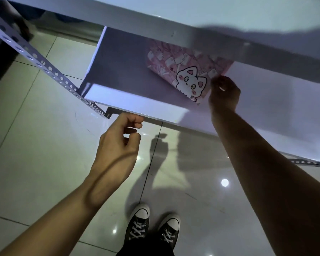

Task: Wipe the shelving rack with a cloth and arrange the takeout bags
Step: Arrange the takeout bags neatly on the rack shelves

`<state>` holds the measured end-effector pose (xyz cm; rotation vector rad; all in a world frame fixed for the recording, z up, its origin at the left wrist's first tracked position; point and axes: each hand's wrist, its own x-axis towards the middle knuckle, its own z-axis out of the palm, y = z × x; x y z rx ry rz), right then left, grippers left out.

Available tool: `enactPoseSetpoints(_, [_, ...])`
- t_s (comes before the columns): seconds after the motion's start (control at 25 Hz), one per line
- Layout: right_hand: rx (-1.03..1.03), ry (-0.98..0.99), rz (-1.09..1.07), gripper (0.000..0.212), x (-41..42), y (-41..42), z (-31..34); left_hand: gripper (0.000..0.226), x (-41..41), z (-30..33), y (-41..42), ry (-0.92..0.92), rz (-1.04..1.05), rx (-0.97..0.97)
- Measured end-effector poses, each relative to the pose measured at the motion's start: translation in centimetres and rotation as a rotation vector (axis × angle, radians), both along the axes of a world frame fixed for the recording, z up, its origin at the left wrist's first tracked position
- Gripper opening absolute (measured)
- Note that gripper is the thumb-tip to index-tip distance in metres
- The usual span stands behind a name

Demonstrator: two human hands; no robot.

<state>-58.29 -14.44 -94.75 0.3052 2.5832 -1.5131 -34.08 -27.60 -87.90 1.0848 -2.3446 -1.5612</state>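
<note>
A pink takeout bag (185,71) printed with a white cartoon cat stands on the white lower shelf (129,102) of the rack; the upper shelf (192,17) hides its top. My right hand (224,93) reaches onto the lower shelf and pinches the bag's near right edge. In front of the shelf's front edge hovers my left hand (120,141), its fingers loosely curled around nothing and its fingertips close to the edge. No cloth is in view.
A perforated metal upright (44,65) of the rack runs diagonally at the left. Glossy tiled floor (44,163) lies below, with my two black sneakers (151,228) at the bottom. The lower shelf stretches bare to the bag's left and right.
</note>
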Motion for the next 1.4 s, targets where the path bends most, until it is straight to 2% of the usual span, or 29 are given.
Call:
enactPoseSetpoints(0.2, [-0.129,0.008,0.045,0.021,3.7,2.8,0.7,0.039,0.7,-0.1,-0.2,-0.038,-0.042,0.013])
enactPoseSetpoints(0.4, [-0.332,-0.149,0.017,0.02,9.7,8.0,3.3,0.044,1.4,0.5,0.2,-0.086,-0.082,0.025])
enactPoseSetpoints(0.68, [-0.339,-0.194,0.05,0.03,16.4,13.1,8.1,0.037,1.5,2.4,1.4,-0.057,-0.143,-0.049])
enactPoseSetpoints(1.08, [-0.3,-0.178,-0.028,0.027,24.5,21.2,17.1,0.031,6.7,11.3,8.2,-0.089,-0.173,0.048])
enactPoseSetpoints(1.4, [-0.351,-0.202,-0.187,0.035,29.9,25.8,29.1,0.032,11.9,23.0,14.3,-0.086,-0.197,0.082])
